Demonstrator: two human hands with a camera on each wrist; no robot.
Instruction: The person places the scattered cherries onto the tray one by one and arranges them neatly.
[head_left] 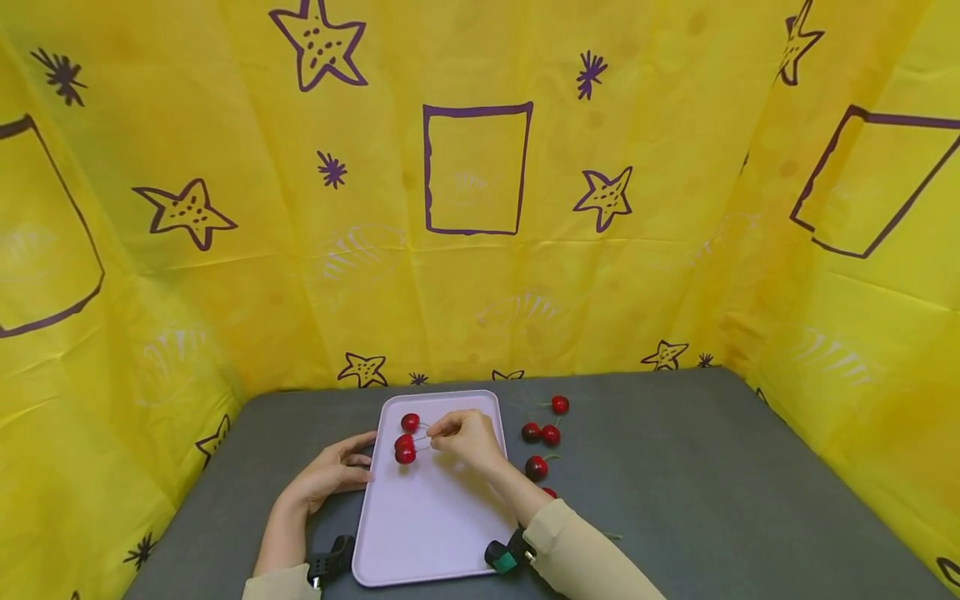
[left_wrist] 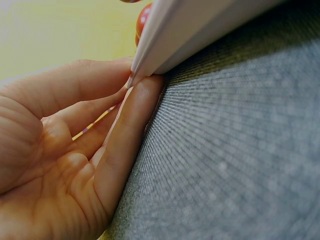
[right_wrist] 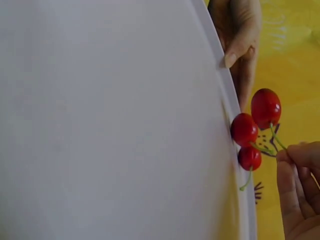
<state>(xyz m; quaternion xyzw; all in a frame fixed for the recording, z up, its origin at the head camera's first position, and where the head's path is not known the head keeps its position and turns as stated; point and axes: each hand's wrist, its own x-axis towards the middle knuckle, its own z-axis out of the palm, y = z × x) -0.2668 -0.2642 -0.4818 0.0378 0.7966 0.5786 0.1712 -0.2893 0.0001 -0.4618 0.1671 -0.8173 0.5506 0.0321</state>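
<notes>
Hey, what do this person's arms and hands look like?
The left hand and right hand wear no gloves. The left sleeve and right sleeve are pale beige. The left wrist device and right wrist device are black, the right one with a green patch.

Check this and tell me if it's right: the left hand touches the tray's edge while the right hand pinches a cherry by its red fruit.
Wrong on the grip: the right wrist view shows the right hand pinching the cherry by its green stem. The left hand does touch the tray.

Grey tabletop (head_left: 712, 483), pale tray (head_left: 423, 533), cherries (head_left: 536, 468) (alongside)
</notes>
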